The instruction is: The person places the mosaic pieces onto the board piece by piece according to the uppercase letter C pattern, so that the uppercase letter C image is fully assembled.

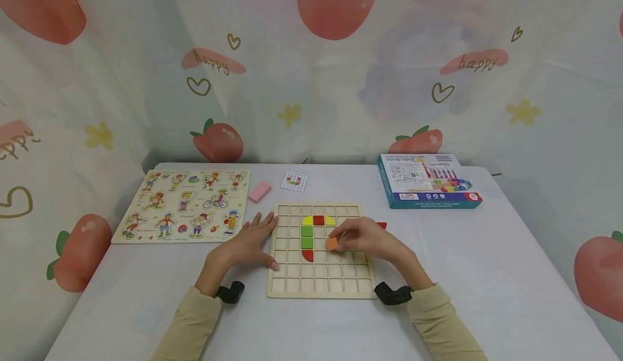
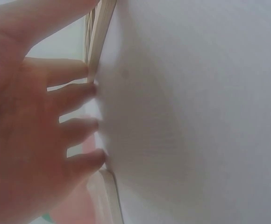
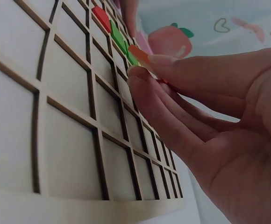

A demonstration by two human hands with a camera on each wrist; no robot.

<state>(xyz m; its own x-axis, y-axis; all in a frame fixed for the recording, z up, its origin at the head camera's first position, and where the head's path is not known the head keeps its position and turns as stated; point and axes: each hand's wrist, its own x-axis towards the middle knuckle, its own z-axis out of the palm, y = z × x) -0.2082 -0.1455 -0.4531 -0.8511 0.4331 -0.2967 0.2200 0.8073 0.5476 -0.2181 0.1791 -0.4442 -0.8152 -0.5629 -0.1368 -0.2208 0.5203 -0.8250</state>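
Note:
A wooden grid board point(image 1: 316, 295) lies before me. My right hand point(image 1: 362, 236) pinches an orange square tile point(image 1: 332, 243) between thumb and fingertips, over the board's middle cells; the right wrist view shows the tile point(image 3: 138, 53) at the fingertips. My left hand point(image 1: 245, 244) has its fingers spread, with thumb and fingertips at the board's left edge. In the cells sit a red square point(image 1: 318, 220) between two yellow rounded tiles point(image 1: 307, 221), two green squares point(image 1: 307, 236) running down from the left one, and a red rounded tile point(image 1: 307, 255) below them.
Left of the board lies a puzzle board point(image 1: 194, 209) with sports figures. Behind are a pink block point(image 1: 259, 192) and a pattern card point(image 1: 294, 181). A toy box point(image 1: 428, 182) stands back right. A red piece point(image 1: 382, 225) peeks out behind my right hand.

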